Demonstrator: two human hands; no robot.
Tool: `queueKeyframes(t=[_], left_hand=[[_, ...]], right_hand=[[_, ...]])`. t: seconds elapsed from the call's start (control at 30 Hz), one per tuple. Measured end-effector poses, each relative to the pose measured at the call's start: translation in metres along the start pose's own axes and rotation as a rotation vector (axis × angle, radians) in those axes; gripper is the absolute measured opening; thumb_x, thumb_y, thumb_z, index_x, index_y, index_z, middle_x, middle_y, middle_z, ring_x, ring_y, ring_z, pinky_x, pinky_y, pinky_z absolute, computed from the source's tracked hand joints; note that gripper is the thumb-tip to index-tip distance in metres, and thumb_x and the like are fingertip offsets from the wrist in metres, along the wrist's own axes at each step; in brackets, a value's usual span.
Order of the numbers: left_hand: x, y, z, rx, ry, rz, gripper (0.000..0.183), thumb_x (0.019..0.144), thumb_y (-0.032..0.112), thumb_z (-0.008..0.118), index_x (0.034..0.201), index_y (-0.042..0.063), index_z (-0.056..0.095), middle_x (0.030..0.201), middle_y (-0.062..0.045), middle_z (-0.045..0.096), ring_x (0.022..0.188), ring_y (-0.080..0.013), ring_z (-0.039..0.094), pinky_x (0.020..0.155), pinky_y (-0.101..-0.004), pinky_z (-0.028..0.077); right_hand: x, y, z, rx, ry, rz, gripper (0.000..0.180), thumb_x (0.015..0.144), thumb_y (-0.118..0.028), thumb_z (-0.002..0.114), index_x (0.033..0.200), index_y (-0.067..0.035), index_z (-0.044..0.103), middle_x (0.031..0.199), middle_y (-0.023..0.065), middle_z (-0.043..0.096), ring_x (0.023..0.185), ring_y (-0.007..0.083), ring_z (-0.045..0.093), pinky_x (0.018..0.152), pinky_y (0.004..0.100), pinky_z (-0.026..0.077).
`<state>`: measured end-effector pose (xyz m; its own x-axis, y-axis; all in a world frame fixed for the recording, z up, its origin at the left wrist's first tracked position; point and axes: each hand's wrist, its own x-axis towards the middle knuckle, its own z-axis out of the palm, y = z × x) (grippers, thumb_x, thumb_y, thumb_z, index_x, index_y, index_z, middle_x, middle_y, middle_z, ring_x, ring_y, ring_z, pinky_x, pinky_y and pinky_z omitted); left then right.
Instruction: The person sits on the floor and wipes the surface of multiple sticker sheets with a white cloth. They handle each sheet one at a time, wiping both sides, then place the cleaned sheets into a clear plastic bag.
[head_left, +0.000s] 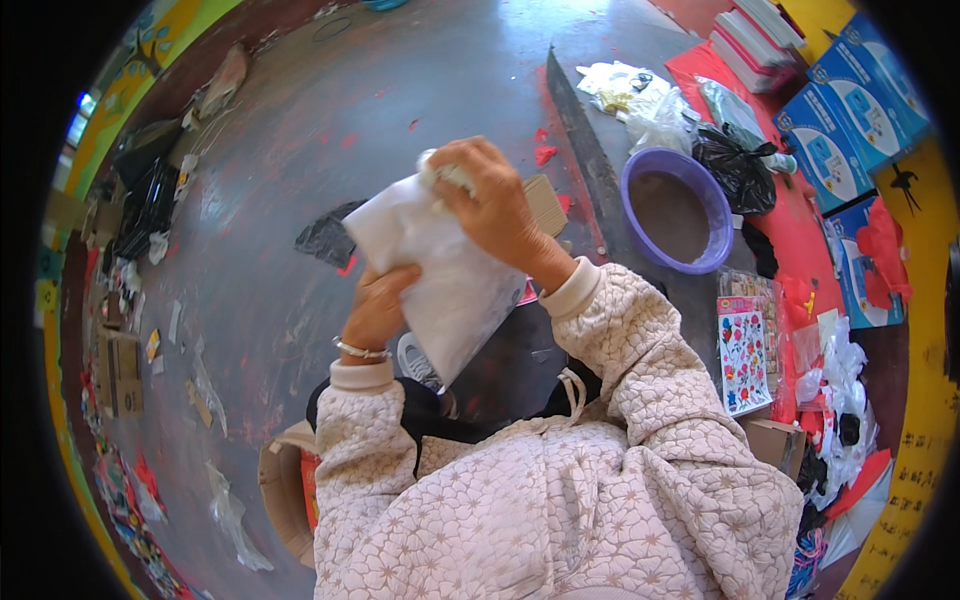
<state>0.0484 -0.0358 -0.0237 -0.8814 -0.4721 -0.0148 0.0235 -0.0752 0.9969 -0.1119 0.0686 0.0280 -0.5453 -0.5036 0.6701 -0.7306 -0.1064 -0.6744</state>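
A white flat sheet or bag (450, 255), slightly translucent and creased, hangs tilted in front of my body. Its lower left edge is gripped by my left hand (379, 296), thumb on the near face; the other fingers are hidden behind it. My right hand (484, 191) is at the upper end, closed around a crumpled white wad (448, 176) that looks soft. Whether the wad goes into the bag or lies against it, I cannot tell. Below, a grey shoe (417, 358) shows partly behind the sheet.
To the right, a purple basin (720, 247) of murky water stands beside a black plastic bag (739, 172) and white plastic bags (645, 101). A sheet of flower stickers (744, 360) lies nearer me. An opened cardboard box (281, 487) sits at lower left. Scraps litter the grey floor (247, 315).
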Motion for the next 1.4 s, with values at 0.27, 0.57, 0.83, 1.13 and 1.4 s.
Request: queueKeyframes(t=[0.27,0.57,0.83,1.13,1.4], left_hand=[[-0.009,0.020,-0.020,-0.364,0.065,0.141,0.025,0.070,-0.004,0.051,0.094,-0.005,0.056,0.091,-0.012,0.059,0.084,-0.0241,0.058,0.076,-0.0345,0.047],[-0.009,0.022,-0.026,-0.592,0.003,-0.057,0.028,0.070,-0.005,0.051,0.098,-0.004,0.055,0.092,-0.011,0.059,0.086,-0.0228,0.057,0.076,-0.0350,0.048],[-0.008,0.028,-0.010,-0.526,-0.027,-0.170,0.033,0.070,-0.005,0.050,0.102,-0.003,0.053,0.096,-0.011,0.058,0.086,-0.0227,0.057,0.077,-0.0350,0.047],[-0.007,0.004,-0.034,-0.528,0.017,0.038,0.034,0.067,-0.003,0.047,0.101,-0.006,0.052,0.094,-0.013,0.058,0.085,-0.0250,0.058,0.077,-0.0358,0.047],[-0.006,0.012,-0.034,-0.573,0.018,-0.017,0.033,0.068,-0.002,0.047,0.100,-0.009,0.051,0.092,-0.018,0.059,0.082,-0.0292,0.059,0.075,-0.0383,0.049]], right_hand=[[0.008,0.048,-0.041,0.517,0.046,0.914,0.014,0.076,-0.007,0.059,0.088,-0.001,0.057,0.082,0.0097,0.059,0.070,0.0151,0.058,0.060,0.0268,0.049],[0.005,0.084,-0.059,1.157,0.216,1.106,0.011,0.076,-0.006,0.058,0.085,-0.001,0.056,0.079,0.0085,0.058,0.068,0.0176,0.057,0.061,0.0285,0.050],[0.014,-0.011,-0.055,0.689,0.117,0.564,0.013,0.075,-0.005,0.056,0.087,-0.001,0.057,0.080,0.0072,0.058,0.068,0.0155,0.059,0.061,0.0260,0.049],[0.004,0.046,-0.055,-0.207,-0.117,0.579,0.018,0.068,-0.016,0.061,0.080,-0.003,0.063,0.075,0.0133,0.060,0.068,0.0212,0.059,0.066,0.0290,0.046],[0.001,0.025,-0.071,0.819,-0.405,1.000,0.044,0.081,-0.041,0.054,0.090,0.002,0.059,0.075,0.0065,0.058,0.065,0.0117,0.055,0.058,0.0239,0.045]])
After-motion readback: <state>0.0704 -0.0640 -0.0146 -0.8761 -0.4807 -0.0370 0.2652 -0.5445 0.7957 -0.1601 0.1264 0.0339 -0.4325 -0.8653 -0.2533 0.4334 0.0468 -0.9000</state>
